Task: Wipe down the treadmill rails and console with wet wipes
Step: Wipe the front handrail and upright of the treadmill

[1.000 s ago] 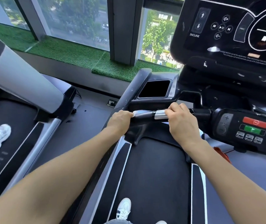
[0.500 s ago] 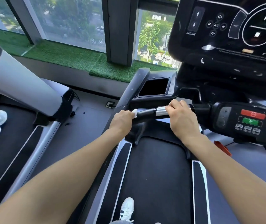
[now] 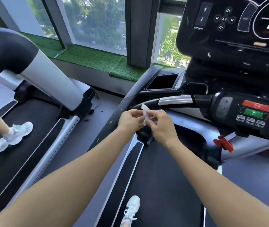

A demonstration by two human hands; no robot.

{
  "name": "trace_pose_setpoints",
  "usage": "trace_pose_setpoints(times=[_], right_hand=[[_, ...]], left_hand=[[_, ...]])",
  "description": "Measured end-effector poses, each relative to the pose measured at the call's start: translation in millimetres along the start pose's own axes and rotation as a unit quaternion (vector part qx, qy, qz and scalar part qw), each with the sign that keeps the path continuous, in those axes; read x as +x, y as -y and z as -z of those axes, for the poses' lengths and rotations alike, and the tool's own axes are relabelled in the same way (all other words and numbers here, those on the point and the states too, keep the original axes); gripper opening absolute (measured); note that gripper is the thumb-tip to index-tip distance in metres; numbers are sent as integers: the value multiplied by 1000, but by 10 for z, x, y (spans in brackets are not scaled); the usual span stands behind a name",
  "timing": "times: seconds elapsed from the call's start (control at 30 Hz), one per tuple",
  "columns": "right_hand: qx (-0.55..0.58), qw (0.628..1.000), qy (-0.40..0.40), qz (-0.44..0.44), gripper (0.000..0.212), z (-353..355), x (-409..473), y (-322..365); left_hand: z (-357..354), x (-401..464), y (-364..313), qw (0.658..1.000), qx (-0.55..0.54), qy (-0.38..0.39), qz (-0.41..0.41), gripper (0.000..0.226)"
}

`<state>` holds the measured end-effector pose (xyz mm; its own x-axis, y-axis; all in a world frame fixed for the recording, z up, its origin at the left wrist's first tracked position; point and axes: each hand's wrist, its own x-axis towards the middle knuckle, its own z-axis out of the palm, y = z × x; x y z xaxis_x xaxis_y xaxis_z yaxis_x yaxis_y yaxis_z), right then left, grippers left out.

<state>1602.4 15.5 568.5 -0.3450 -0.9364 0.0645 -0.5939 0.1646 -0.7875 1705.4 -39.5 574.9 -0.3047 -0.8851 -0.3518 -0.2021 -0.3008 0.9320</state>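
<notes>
A small white wet wipe (image 3: 145,113) is pinched between my left hand (image 3: 130,119) and my right hand (image 3: 160,124), just below the treadmill's front handlebar (image 3: 174,101). That bar is black with a silver sensor sleeve and nothing touches it. The black left side rail (image 3: 130,95) slopes up past my left hand. The dark console screen (image 3: 235,27) fills the upper right. Below it sits the control pod (image 3: 253,110) with red and green buttons.
A red safety clip (image 3: 223,143) hangs below the control pod. My white shoe (image 3: 130,210) stands on the belt. On the neighbouring treadmill (image 3: 24,145) at left another person's legs and white sneakers (image 3: 18,131) move. Windows and green turf sill (image 3: 94,58) lie ahead.
Both hands have let go of the handlebar and come together below it, holding the wipe between them. The camera view has shifted closer and left; the neighbour's feet have moved into view.
</notes>
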Motion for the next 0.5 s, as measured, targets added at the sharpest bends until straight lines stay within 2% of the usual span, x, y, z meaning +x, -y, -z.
trace_pose_setpoints(times=[0.07,0.17,0.27,0.33,0.37,0.4,0.43,0.5], right_hand=[[31,999,-24,-6,24,-27,-35,-64],[42,997,-71,5,16,-68,-69,-148],[30,995,-95,25,6,-113,-48,-221],[17,993,-107,39,2,-132,4,-273],[10,991,-126,46,1,-133,47,-304],[3,986,-156,51,1,-126,102,-336],[-6,979,-195,57,3,-116,170,-376],[-44,958,-275,64,8,-124,315,-446]], left_hand=[[-54,-42,32,995,-90,8,37,17],[-127,-118,52,981,-182,41,44,15],[-191,-130,41,974,-218,45,49,14],[-204,-82,35,979,-193,45,45,15],[-183,-24,59,991,-126,34,21,14],[-126,58,95,1000,-1,9,-24,14],[-47,129,134,986,144,-15,-78,16],[158,229,205,925,342,-55,-154,26]])
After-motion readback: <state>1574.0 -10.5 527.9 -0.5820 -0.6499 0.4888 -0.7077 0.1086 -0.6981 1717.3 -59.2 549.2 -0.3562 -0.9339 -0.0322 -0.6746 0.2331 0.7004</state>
